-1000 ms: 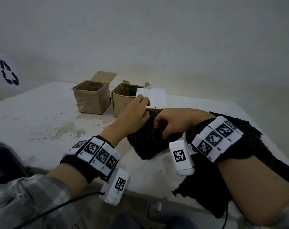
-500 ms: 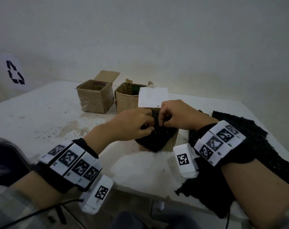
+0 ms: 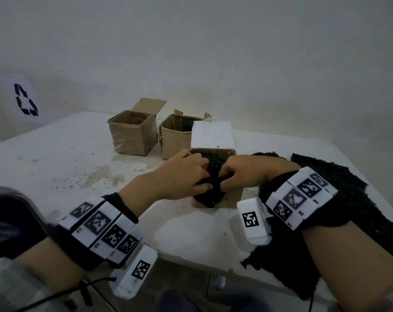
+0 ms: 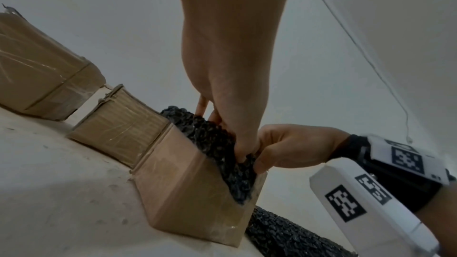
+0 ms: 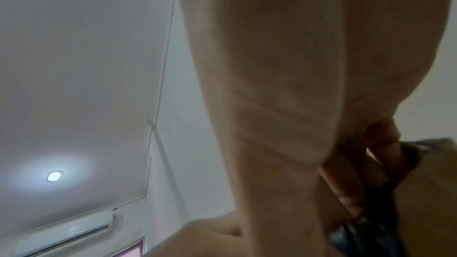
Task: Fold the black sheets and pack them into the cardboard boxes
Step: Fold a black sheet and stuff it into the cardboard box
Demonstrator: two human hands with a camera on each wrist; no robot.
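Observation:
A folded black sheet sits bunched in the mouth of the nearest cardboard box, whose white flap stands up behind. My left hand grips the sheet's left side with curled fingers. From the right, my right hand pinches it. In the left wrist view the sheet bulges above the box, with my left hand and right hand both on it. The right wrist view is blurred: curled fingers on dark sheet.
Two more open cardboard boxes stand at the back of the white table. Loose black sheets lie on the right and hang over the front edge. A wall runs close behind.
Both hands carried the folded sheet forward from above the table and pushed it down into the nearest box. My left wrist dropped lower and back.

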